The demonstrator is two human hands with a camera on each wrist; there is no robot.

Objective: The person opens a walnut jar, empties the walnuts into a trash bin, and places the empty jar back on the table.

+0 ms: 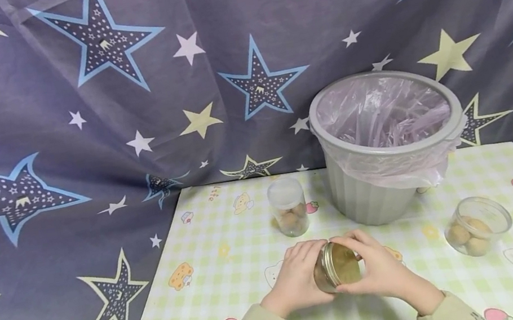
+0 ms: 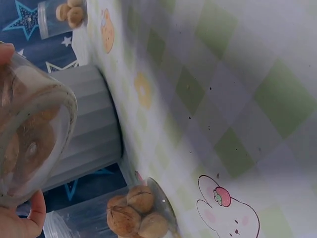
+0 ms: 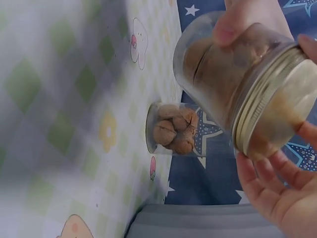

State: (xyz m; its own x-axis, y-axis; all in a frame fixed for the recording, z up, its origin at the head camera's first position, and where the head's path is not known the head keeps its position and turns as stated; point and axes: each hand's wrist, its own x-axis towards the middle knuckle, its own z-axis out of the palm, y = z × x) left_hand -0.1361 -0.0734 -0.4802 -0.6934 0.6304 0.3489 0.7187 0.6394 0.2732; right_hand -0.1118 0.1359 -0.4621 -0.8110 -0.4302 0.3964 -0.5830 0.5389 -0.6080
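Note:
A clear glass jar point(image 1: 322, 275) with a gold screw lid point(image 1: 344, 263) is tilted on its side between both hands, raised over the tablecloth. My left hand point(image 1: 298, 279) grips the jar's body, while my right hand point(image 1: 379, 266) holds the lid by its rim with spread fingers and thumb. Brown walnuts show through the jar's glass point(image 2: 47, 144). Behind the hands stands an upright clear container point(image 1: 288, 208) with walnuts point(image 3: 173, 130) at its bottom. To the right, a short clear tub point(image 1: 477, 230) without a lid holds several walnuts.
A grey bin point(image 1: 370, 188) lined with a pink plastic bag point(image 1: 381, 109) stands at the back right of the table. The green-checked tablecloth point(image 1: 229, 296) carries cartoon prints. A dark star-patterned curtain point(image 1: 135, 113) hangs behind the table.

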